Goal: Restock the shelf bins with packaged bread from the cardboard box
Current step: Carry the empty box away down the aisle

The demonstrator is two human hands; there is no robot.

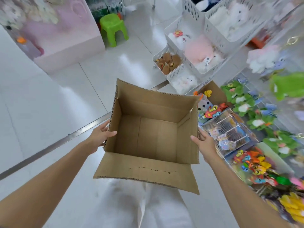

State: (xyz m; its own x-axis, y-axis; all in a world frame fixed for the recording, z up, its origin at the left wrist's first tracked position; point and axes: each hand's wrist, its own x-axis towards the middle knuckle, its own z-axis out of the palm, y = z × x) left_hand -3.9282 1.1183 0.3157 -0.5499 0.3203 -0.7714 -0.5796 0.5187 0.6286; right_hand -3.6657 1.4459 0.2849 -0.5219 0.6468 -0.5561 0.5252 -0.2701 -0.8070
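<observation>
Your left hand and right hand hold open cardboard box above floor, near shelf bins. On both hands, fingers pinch side wall, thumb inside. No bread visible inside. Box likely light, walls bendy. Grip walls, not flaps.
</observation>
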